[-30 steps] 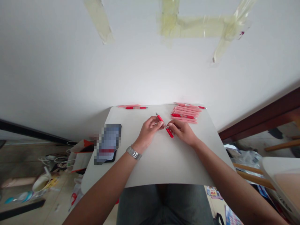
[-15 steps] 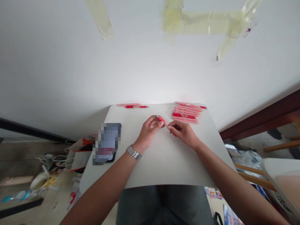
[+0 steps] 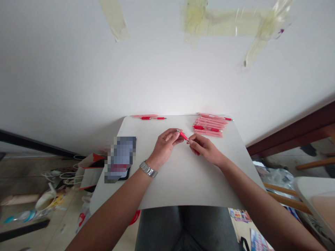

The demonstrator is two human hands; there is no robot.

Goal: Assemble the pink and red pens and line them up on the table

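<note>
Over the middle of the white table (image 3: 180, 181) a red pen (image 3: 183, 135) is held slanted between both hands. My left hand (image 3: 167, 143) is closed on its upper part, near the silvery end. The fingertips of my right hand (image 3: 202, 146) pinch its lower end; that end is partly hidden by the fingers. Beyond my right hand lies a stack of pink-wrapped pens (image 3: 210, 122), with a bare red pen (image 3: 208, 129) across it. Another red pen (image 3: 153, 118) lies at the back left beside a pink-wrapped one (image 3: 143, 115).
A phone (image 3: 121, 158), its screen blurred out, lies on the table's left side. A wall (image 3: 167, 76) with tape strips rises behind the table. Bags, cables and a bottle (image 3: 22, 217) are on the floor at left; a white seat (image 3: 316, 191) stands at right.
More of the held pen's red upper part shows, as my left fingers have shifted on it. Both hands stay in nearly the same place; the view has moved slightly.
</note>
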